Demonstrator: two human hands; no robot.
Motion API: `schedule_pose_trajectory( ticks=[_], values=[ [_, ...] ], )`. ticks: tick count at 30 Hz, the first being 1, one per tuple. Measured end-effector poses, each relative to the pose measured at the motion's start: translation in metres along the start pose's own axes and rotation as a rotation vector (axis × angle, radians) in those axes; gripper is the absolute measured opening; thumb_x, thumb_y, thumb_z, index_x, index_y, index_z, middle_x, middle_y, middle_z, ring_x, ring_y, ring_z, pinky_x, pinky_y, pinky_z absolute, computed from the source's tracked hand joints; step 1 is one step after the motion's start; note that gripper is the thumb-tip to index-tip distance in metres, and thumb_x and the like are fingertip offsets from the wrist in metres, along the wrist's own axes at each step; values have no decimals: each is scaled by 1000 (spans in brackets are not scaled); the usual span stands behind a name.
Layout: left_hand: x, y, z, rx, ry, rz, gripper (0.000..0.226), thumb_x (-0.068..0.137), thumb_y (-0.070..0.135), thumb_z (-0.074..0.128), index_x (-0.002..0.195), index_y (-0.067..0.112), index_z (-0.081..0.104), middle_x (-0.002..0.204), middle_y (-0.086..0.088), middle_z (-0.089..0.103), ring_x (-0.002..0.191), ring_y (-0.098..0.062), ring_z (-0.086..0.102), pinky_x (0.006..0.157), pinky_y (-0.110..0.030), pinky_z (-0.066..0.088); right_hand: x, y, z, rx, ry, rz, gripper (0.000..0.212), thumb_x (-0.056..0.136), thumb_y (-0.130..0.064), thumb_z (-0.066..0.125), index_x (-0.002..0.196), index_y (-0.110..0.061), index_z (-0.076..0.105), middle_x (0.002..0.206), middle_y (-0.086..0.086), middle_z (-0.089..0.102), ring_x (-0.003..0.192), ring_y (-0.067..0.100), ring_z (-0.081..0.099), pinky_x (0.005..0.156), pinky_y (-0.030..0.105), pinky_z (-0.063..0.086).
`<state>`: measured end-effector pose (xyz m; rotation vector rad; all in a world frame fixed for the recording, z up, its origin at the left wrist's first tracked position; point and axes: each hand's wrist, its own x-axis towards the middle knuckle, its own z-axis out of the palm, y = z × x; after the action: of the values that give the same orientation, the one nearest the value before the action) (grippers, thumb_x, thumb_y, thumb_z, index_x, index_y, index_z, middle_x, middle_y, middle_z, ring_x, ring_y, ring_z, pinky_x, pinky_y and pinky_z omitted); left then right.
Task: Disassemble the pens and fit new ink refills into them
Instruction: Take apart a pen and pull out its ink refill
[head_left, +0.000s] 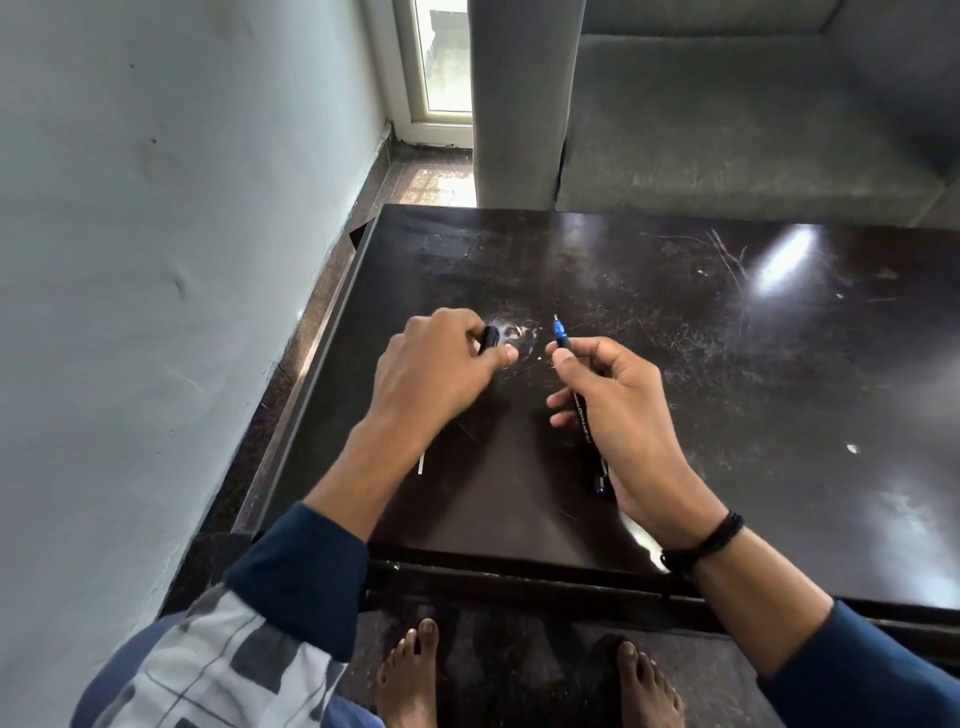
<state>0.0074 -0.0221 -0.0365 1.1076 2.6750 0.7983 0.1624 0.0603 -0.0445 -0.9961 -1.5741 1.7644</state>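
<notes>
My right hand (618, 415) grips a black pen (581, 415) with white lettering on its barrel. The pen's blue tip (559, 331) points up and away from me, and its back end sticks out below my palm. My left hand (434, 371) holds a small black pen part (490, 338), apparently the cap, between fingers and thumb a short way left of the tip. Both hands hover over a dark glossy table (675, 322). A thin white stick (421, 464), possibly a refill, lies on the table beside my left forearm, mostly hidden by it.
The table's left edge runs close to a pale wall (156, 260). A grey sofa (753, 130) stands right behind the table's far edge. My bare feet (410, 675) show on the floor under the near edge.
</notes>
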Motion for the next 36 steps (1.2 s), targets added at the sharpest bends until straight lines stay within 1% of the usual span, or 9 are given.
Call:
schedule_pose_trajectory(
  ticks=[2,6,9,16,19,23,27,30,36],
  values=[
    [-3,1,4,89,-3,14,35,78,64,71,91,31,69,70,14,57,79,-22,63,65,-31,35,1,-2,-2,60,49,24,8,99,-16,67,95,-18,74,90,3,65,63,5,60,55,21,52],
    [-1,-3,9,171,-32,47,40,79,62,71,102,30,67,103,0,72,97,-33,67,69,-32,36,2,-5,-3,137,101,54,8,98,-21,69,97,-17,76,86,-7,67,71,5,58,68,21,51],
    [-2,-2,12,200,-42,72,42,80,61,71,108,31,64,107,0,72,98,-31,67,69,-32,36,1,-5,-3,135,94,59,9,96,-24,72,95,-16,77,84,-4,65,79,9,57,76,28,49],
    [-2,-3,16,202,-95,50,42,83,63,68,113,35,61,113,5,72,104,-29,67,71,-33,37,0,-6,-4,123,75,78,5,94,-21,74,89,-19,76,78,-6,70,66,4,62,57,16,48],
    [-1,-2,13,144,-72,13,35,83,65,65,105,38,64,107,11,72,103,-26,67,72,-33,38,1,-6,-6,101,79,71,3,92,-22,75,90,-21,75,81,-8,70,68,2,59,57,15,47],
    [1,3,6,-55,-44,-22,29,85,67,61,88,38,67,85,15,71,88,-16,66,72,-32,42,2,-9,-7,128,80,99,10,92,-20,75,82,-23,73,83,-3,72,70,8,61,54,17,45],
    [-5,16,-1,-620,-408,-54,27,91,51,68,92,24,75,72,5,73,66,-8,68,63,-26,53,4,-11,-9,148,74,120,11,91,-17,76,82,-21,72,75,-4,70,66,8,61,54,20,45],
    [-14,21,1,-680,-589,-33,20,90,38,73,100,20,74,71,2,72,60,-8,62,58,-23,46,3,-12,-9,165,46,138,7,91,-16,76,85,-17,72,74,-2,72,66,9,65,55,20,46],
    [-8,18,-7,-655,-557,-37,16,91,18,73,102,7,75,58,7,62,53,-1,53,51,-16,43,2,-10,-9,165,13,245,20,94,-29,73,81,-14,71,71,0,67,57,7,58,52,18,46]
  ],
)
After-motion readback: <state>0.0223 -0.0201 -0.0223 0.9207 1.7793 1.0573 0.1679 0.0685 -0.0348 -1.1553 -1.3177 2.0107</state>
